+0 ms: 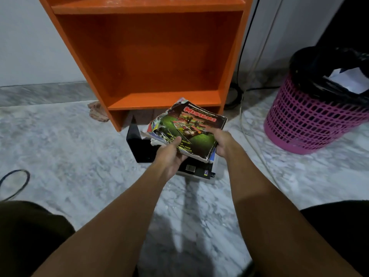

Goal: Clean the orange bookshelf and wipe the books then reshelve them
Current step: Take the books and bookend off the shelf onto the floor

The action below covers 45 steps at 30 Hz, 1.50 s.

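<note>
**Item 1. Stack of books** (189, 126): centre of view, just in front of the shelf's lower edge and held tilted. The top cover is worn and torn at its far corner, green and black. Its red title appears to read "MISTERI". Yellow small print above the title and at the near-left corner is too blurred to read, apart from what looks like "10430".

**Item 2. Left hand** (171, 154): at 7 o'clock of the stack. The thumb lies on the cover and the fingers are curled beneath the near-left corner, clamped on the stack.

**Item 3. Right hand** (221, 142): at 4 o'clock of the stack, with the fingers wrapped over the near-right edge, gripping it.

**Item 4. Orange bookshelf** (79, 62): at 12 o'clock, standing against the wall. The upper board carries whitish specks.

**Item 5. Black book** (197, 169): lies flat on the floor under the stack. It has a small label that cannot be read.

**Item 6. Black bookend** (137, 140): at 9 o'clock of the stack, on the floor.

**Item 7. Crumpled cloth** (97, 111): at 10 o'clock, touching the shelf's left foot.

**Item 8. Pink mesh basket** (303, 120): at 3 o'clock, with a black liner and white paper inside.

**Item 9. Cables** (242, 62): at 1 o'clock, running down the wall.

**Item 10. Marble floor** (69, 156): grey-white.
</note>
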Each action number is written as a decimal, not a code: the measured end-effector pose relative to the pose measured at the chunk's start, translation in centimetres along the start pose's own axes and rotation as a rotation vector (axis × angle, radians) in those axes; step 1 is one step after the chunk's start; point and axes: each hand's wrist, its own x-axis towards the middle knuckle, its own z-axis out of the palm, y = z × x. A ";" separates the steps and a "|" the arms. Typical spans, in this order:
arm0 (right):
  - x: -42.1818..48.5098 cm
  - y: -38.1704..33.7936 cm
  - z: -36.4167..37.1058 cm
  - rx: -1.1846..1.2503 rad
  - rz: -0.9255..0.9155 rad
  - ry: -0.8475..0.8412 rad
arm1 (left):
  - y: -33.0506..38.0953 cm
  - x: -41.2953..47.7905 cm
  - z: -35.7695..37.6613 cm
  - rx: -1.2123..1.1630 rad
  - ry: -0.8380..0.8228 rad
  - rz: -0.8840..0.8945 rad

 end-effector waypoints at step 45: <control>9.7 10.5 -6.9 -0.345 0.056 0.130 | -2.7 8.4 -9.4 0.742 0.090 -0.009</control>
